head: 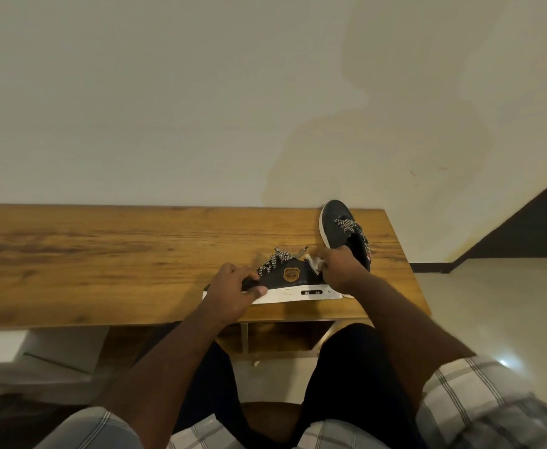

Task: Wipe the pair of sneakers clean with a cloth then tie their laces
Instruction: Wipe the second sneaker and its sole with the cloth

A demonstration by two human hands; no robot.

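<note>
**Wiping the heel of the near sneaker**

I am judging this as the wiping step: the black canvas sneaker with a white rubber sole and an orange side badge [293, 281] is lying on its side near the front edge of the long wooden worktop [103, 254]. My left hand [236, 293] is clamping its toe end, fingers curled over the upper and thumb on the sole. My right hand [341, 270] is reaching across, fingers pinching a crumpled white cloth [316, 262] against the heel collar. The second black sneaker [341, 231] is waiting just behind, laces loose. Next, I am expecting to turn the shoe for its other side.
</note>
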